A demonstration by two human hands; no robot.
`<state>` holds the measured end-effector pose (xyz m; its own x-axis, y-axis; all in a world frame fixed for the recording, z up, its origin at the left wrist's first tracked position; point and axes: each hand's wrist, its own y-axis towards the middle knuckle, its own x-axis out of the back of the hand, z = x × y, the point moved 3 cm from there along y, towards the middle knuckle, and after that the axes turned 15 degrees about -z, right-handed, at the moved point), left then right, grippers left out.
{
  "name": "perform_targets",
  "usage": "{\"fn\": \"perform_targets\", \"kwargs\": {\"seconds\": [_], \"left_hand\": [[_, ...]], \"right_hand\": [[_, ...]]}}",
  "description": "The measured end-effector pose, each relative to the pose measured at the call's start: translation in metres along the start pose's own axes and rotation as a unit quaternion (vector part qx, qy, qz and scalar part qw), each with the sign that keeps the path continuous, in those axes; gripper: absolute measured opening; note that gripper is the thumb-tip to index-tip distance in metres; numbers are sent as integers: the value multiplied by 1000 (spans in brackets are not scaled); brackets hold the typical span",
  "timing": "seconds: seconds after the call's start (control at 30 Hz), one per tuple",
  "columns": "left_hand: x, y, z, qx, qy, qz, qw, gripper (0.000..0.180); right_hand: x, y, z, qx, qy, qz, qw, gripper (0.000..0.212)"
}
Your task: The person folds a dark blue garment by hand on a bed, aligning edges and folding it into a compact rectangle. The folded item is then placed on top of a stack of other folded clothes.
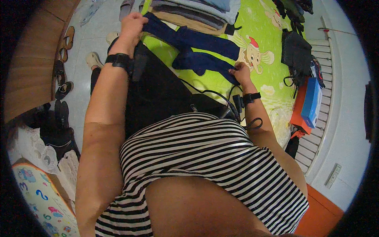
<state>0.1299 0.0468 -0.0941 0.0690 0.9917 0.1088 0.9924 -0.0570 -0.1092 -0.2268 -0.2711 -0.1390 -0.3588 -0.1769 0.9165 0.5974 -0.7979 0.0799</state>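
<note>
A pair of long dark blue socks [211,42] is stretched out over the green mat, the two lengths lying partly across each other. My left hand [133,24], at the upper left, pinches one end between closed fingers. At the lower right end of the socks, my right hand [241,73] is closed on the cloth. Both wrists wear black straps. Just beyond the socks is a stack of folded clothes [189,17] in grey, tan and blue.
The green cartoon-print mat [268,75] spreads beneath the socks. A black cable [205,91] runs near my lap. To the right stand a blue box [312,102], a black bag [297,51] and a white railing [316,138]. Shoes [63,90] line the floor on the left.
</note>
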Motion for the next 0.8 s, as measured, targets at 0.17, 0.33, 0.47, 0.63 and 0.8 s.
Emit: {"fn": "perform_targets", "kwargs": {"seconds": [0.17,0.33,0.47,0.63,0.8], "left_hand": [[24,11,-35,61,-186,11,981,10],[23,-12,-101,-19,-279,137,950,18],[17,-49,-152,-103,-281,173,938,17],[-15,-106,-167,-249,-28,222,942,17],[-50,-151,-152,-256,-51,353,898,13]], "right_hand": [[6,3,1,6,-16,-3,1000,38],[30,16,62,4,181,32,983,27],[69,15,137,49,341,150,927,21],[109,2,210,29,487,281,826,28],[119,-11,239,-50,560,362,744,31]]}}
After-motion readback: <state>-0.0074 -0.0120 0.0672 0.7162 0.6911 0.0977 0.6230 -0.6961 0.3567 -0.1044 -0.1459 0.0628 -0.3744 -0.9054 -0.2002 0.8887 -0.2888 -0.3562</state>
